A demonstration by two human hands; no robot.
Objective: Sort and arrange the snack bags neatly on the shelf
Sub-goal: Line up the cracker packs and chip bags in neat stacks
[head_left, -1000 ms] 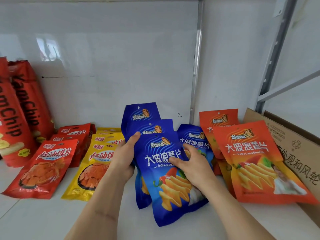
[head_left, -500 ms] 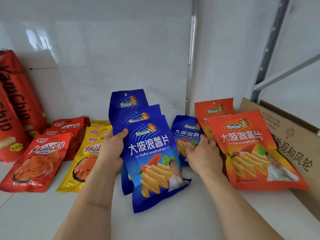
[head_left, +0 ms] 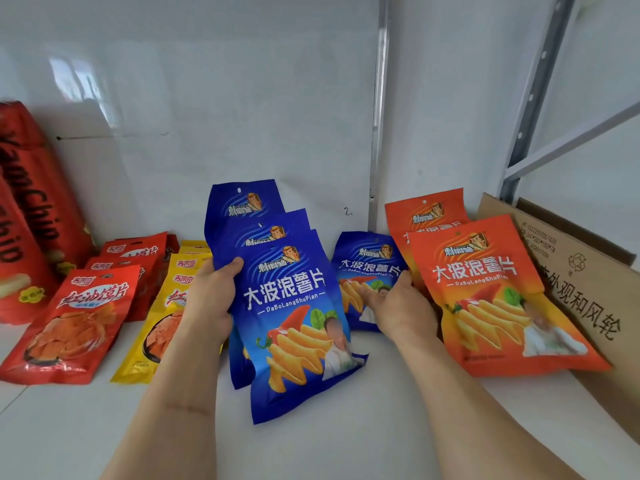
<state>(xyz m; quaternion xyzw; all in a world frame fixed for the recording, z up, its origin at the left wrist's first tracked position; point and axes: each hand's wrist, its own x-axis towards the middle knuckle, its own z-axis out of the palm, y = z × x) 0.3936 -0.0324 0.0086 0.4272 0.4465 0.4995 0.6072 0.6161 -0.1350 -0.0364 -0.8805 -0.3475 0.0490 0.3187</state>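
My left hand (head_left: 209, 299) grips the left edge of a fanned stack of three blue chip bags (head_left: 294, 306), thumb on the front bag. My right hand (head_left: 398, 306) holds the lower right part of a separate blue chip bag (head_left: 367, 265) that leans at the back of the white shelf (head_left: 346, 427). Two orange chip bags (head_left: 485, 292) lean just right of that hand, overlapping. Left of the stack lie yellow snack bags (head_left: 166, 327) and red snack bags (head_left: 79, 317) in rows.
Tall red yam chip bags (head_left: 27, 216) stand at the far left. A brown cardboard box (head_left: 588, 282) lies against the right side behind the orange bags. A metal upright (head_left: 379, 133) runs up the back wall. The shelf front is bare.
My right hand has left the front blue bag and moved right onto the single blue bag at the back. The left hand keeps its hold on the blue stack.
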